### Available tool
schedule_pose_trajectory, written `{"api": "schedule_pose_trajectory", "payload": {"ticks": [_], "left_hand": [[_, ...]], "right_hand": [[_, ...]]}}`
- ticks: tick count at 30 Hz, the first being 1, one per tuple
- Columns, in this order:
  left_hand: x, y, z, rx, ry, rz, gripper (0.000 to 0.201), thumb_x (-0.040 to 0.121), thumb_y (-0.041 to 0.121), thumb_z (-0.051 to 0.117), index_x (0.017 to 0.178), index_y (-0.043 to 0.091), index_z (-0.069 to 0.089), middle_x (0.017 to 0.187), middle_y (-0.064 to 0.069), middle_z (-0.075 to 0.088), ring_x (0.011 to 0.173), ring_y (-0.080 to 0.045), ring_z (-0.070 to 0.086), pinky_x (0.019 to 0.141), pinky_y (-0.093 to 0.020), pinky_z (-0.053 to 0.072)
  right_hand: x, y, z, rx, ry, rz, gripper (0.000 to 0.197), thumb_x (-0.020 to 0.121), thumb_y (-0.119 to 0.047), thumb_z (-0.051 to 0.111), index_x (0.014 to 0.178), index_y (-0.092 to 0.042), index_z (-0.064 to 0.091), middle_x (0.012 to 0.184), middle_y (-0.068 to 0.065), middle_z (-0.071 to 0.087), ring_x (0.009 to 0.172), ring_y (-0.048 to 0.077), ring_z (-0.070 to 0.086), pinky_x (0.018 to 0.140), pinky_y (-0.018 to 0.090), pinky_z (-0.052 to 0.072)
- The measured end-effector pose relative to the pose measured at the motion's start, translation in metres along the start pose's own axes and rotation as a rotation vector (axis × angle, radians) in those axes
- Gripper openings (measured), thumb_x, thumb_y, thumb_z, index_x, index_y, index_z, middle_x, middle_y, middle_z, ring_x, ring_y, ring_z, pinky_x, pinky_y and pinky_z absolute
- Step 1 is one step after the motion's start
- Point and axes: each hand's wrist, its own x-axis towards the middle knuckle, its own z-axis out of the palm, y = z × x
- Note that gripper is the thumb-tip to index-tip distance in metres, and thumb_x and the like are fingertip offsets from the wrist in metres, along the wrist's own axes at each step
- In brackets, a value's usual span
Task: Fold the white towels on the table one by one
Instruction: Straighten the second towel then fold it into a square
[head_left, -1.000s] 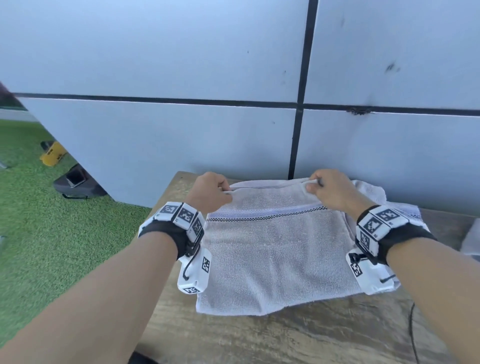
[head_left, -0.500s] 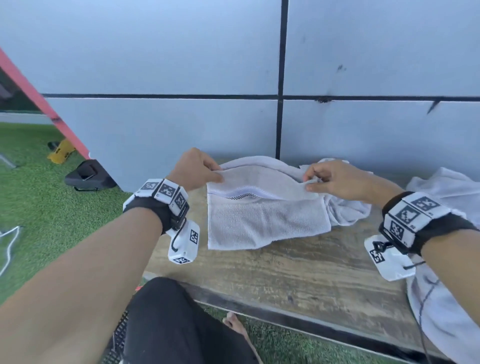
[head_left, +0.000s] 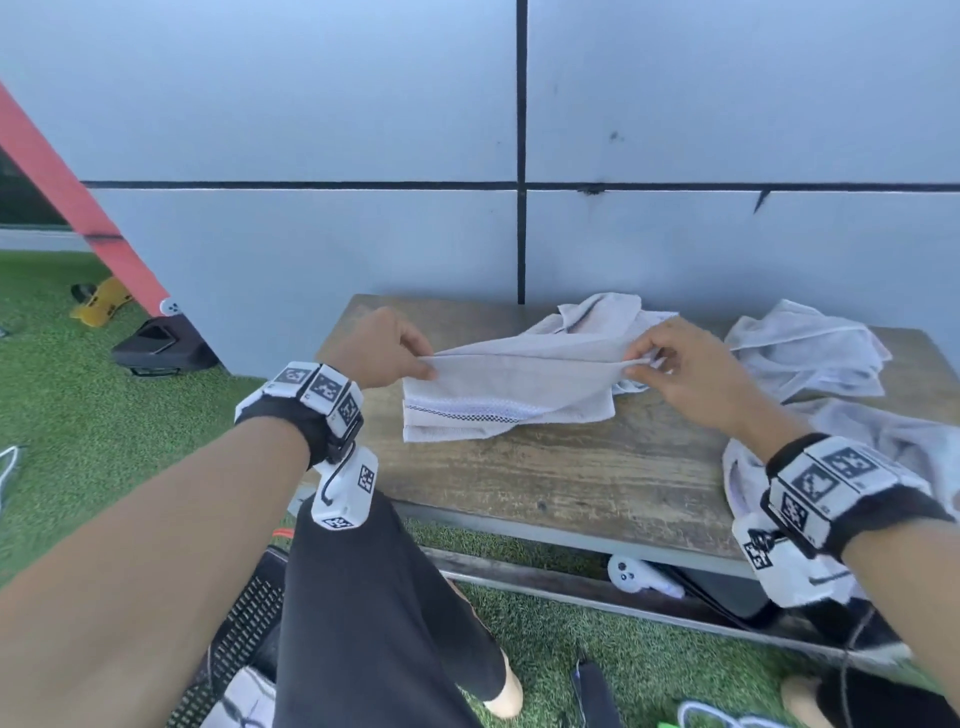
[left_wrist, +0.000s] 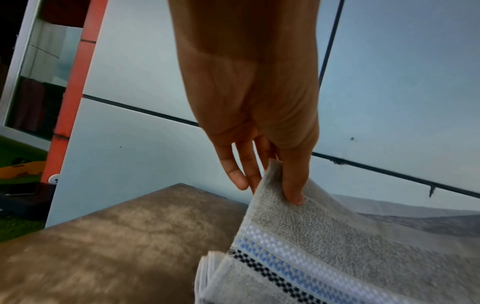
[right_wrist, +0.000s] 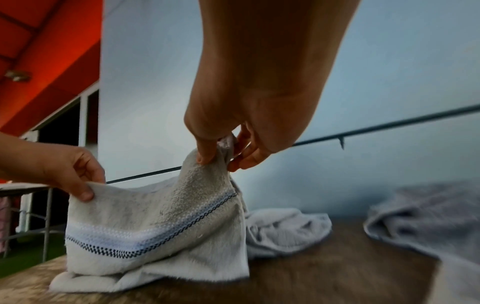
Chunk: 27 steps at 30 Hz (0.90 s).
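A: Obs: left hand pinches the left end of the striped towel's raised top edge, thumb against fingers; right hand pinches the right end likewise; edge held taut above the bench; lower layers rest on the wood, stripe band facing the person.

B: Step, as I judge it: bringing that edge over for the next fold; rest of the pile?

A: Crumpled towel touching behind it; another crumpled towel at right, apart; both unfolded.

B: Note: keep both pinches level and tension even; lay the edge flush on the lower hem; the right corner looks bunched in the right wrist view, so spread it before releasing.
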Motion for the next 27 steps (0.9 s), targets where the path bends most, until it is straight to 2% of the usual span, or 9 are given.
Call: {"api": "schedule_pose_trajectory", "payload": {"ticks": [3, 7, 10, 12, 13, 16, 18, 22, 27], "left_hand": [[-0.014, 0.004, 0.017, 0.066, -0.066, -0.025, 0.010, 0.075, 0.015, 0.085, 0.083, 0.017, 0.078, 0.073, 0.007, 0.070, 0.072, -0.009, 0.061, 0.057, -0.011, 0.040], [-0.026, -0.002, 0.041, 0.143, -0.168, -0.106, 0.022, 0.078, 0.014, 0.084, 0.096, 0.002, 0.078, 0.087, -0.004, 0.072, 0.080, -0.017, 0.061, 0.074, -0.026, 0.047], [-0.030, -0.013, 0.052, 0.189, -0.179, -0.173, 0.028, 0.078, 0.015, 0.084, 0.090, -0.006, 0.070, 0.063, 0.003, 0.060, 0.060, -0.012, 0.053, 0.060, -0.022, 0.042], [-0.032, -0.019, 0.058, 0.228, -0.191, -0.192, 0.040, 0.079, 0.015, 0.082, 0.063, 0.024, 0.046, 0.057, 0.004, 0.051, 0.054, -0.012, 0.045, 0.056, -0.021, 0.037], [-0.034, -0.020, 0.060, 0.265, -0.213, -0.207, 0.036, 0.079, 0.016, 0.081, 0.057, 0.016, 0.053, 0.057, 0.004, 0.049, 0.054, -0.013, 0.044, 0.056, -0.022, 0.038], [-0.038, -0.022, 0.065, 0.365, -0.251, -0.215, 0.017, 0.082, 0.026, 0.079, 0.092, 0.014, 0.072, 0.094, 0.002, 0.069, 0.085, -0.016, 0.063, 0.080, -0.029, 0.053], [-0.037, -0.017, 0.073, 0.316, -0.202, -0.125, 0.032, 0.084, 0.034, 0.076, 0.112, 0.021, 0.069, 0.115, 0.001, 0.067, 0.103, -0.019, 0.063, 0.092, -0.036, 0.052], [-0.034, 0.024, 0.098, 0.078, -0.098, 0.117, 0.026, 0.094, 0.039, 0.061, 0.114, 0.027, 0.069, 0.123, 0.002, 0.057, 0.115, -0.017, 0.052, 0.099, -0.037, 0.042], [-0.019, 0.069, 0.133, 0.374, -0.057, 0.163, 0.033, 0.091, 0.037, 0.056, 0.124, 0.035, 0.062, 0.126, -0.006, 0.035, 0.123, -0.028, 0.028, 0.107, -0.042, 0.029]], "right_hand": [[-0.025, 0.009, 0.014, 0.064, 0.001, 0.035, 0.020, 0.081, -0.007, 0.078, 0.081, -0.024, 0.066, 0.095, 0.008, 0.061, 0.082, 0.020, 0.058, 0.077, 0.020, 0.043], [-0.053, 0.013, 0.030, 0.023, -0.037, -0.059, 0.020, 0.082, -0.006, 0.077, 0.082, -0.022, 0.065, 0.095, 0.003, 0.058, 0.088, 0.021, 0.058, 0.087, 0.032, 0.047], [-0.062, 0.013, 0.039, 0.122, -0.008, -0.055, 0.018, 0.082, -0.002, 0.076, 0.082, -0.018, 0.065, 0.093, 0.002, 0.059, 0.087, 0.022, 0.060, 0.087, 0.040, 0.051], [-0.064, 0.015, 0.044, 0.199, -0.019, -0.012, 0.019, 0.083, -0.002, 0.075, 0.082, -0.020, 0.067, 0.092, 0.001, 0.058, 0.082, 0.023, 0.061, 0.081, 0.038, 0.053], [-0.063, 0.016, 0.046, 0.225, -0.033, 0.015, 0.019, 0.084, -0.004, 0.075, 0.082, -0.022, 0.068, 0.092, 0.001, 0.057, 0.078, 0.025, 0.060, 0.076, 0.038, 0.053], [-0.060, 0.020, 0.053, 0.265, -0.119, 0.097, 0.019, 0.086, -0.013, 0.075, 0.080, -0.030, 0.069, 0.095, 0.010, 0.058, 0.060, 0.022, 0.054, 0.056, 0.030, 0.044], [-0.058, 0.022, 0.059, 0.210, -0.185, 0.126, 0.015, 0.087, -0.019, 0.075, 0.081, -0.032, 0.070, 0.095, 0.007, 0.060, 0.055, 0.011, 0.048, 0.057, 0.023, 0.039], [-0.052, 0.017, 0.068, 0.205, -0.247, 0.094, 0.017, 0.085, -0.016, 0.077, 0.082, -0.033, 0.072, 0.089, 0.003, 0.054, 0.055, 0.006, 0.043, 0.061, 0.018, 0.036], [-0.048, 0.009, 0.063, 0.209, -0.229, 0.065, 0.013, 0.086, -0.009, 0.075, 0.083, -0.021, 0.071, 0.086, -0.003, 0.053, 0.059, 0.002, 0.044, 0.062, 0.012, 0.036]]}}
